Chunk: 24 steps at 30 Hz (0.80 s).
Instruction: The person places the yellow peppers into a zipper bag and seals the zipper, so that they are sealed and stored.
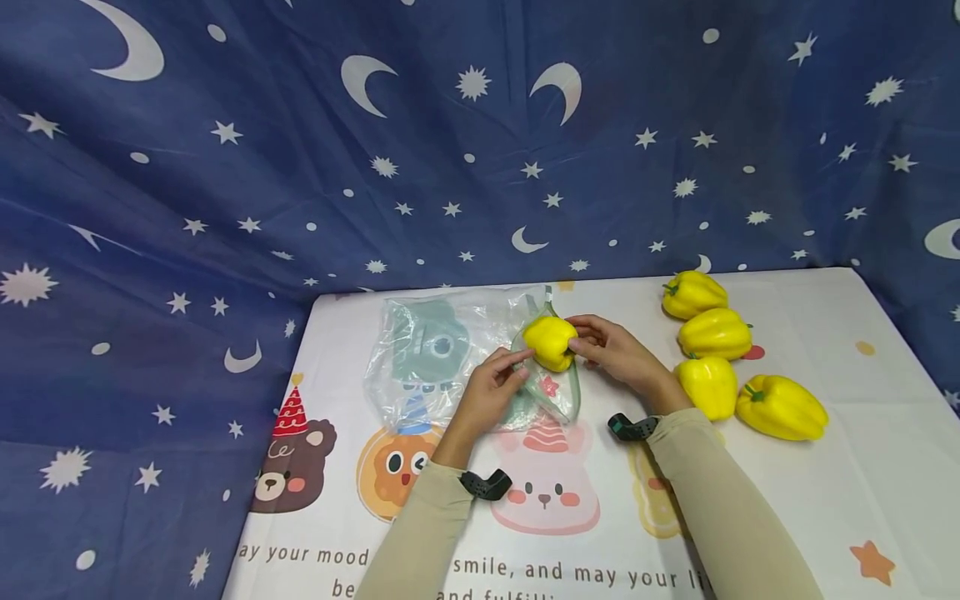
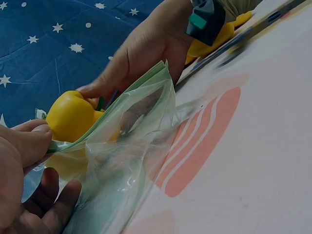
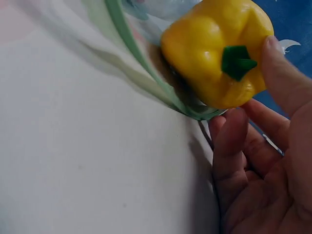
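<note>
At the mouth of a clear zip bag (image 1: 491, 317) is a yellow bell pepper (image 1: 551, 340), its green stem (image 3: 238, 62) turned toward my right hand (image 1: 621, 357). That hand grips the pepper, thumb on the stem end and fingers beneath it. My left hand (image 1: 483, 398) pinches the bag's green-edged rim between thumb and forefinger, as the left wrist view shows. In that view the pepper (image 2: 70, 117) is partly behind the clear film, its lower part within the opening. The bag lies flat to the left, with a pale green print on it.
Several more yellow bell peppers (image 1: 715, 333) lie in a cluster to the right, beside my right forearm. A white cloth with cartoon prints (image 1: 862, 500) covers the table. Behind and to the left hangs a blue curtain (image 1: 420, 150) with moons and stars.
</note>
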### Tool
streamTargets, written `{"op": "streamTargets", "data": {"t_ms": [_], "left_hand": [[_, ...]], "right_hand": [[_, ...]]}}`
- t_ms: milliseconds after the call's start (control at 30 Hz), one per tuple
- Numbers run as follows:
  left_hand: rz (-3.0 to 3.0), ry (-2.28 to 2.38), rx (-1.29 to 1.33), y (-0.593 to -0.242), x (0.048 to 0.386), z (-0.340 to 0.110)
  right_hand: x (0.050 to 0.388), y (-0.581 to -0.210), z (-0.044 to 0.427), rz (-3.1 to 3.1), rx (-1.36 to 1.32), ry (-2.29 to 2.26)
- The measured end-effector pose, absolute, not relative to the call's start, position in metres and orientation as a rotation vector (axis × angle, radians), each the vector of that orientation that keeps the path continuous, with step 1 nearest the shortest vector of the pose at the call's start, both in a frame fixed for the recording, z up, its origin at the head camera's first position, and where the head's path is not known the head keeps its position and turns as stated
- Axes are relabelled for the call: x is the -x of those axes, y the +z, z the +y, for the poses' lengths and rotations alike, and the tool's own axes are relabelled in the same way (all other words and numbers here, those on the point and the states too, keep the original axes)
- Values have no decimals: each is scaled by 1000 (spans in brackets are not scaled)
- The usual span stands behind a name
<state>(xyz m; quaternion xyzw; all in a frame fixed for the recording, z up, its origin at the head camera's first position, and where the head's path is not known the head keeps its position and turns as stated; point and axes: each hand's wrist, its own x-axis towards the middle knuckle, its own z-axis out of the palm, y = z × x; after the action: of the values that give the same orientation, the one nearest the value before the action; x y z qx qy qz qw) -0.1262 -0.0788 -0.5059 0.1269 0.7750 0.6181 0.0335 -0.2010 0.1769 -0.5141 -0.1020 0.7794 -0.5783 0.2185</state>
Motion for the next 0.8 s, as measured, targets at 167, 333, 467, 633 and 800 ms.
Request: {"op": "streamTargets", "data": {"t_ms": [167,333,467,633,800], "left_hand": [[2375,1904,-406,-506,127,-80],[2377,1907,-407,-507,128,-80],[2392,1909,-397,-509,128,-80],[2376,1926,-399,-510,127,-81],[2359,1938,-421,-509,127,-82]], "right_hand": [[205,-520,177,2231,236,-1558],[205,-519,174,2279,182,-1564],[205,-521,169,2332,133,-1564],[205,-523,163,2438,113,-1553],[203,-522,160,2529,95,-1535]]}}
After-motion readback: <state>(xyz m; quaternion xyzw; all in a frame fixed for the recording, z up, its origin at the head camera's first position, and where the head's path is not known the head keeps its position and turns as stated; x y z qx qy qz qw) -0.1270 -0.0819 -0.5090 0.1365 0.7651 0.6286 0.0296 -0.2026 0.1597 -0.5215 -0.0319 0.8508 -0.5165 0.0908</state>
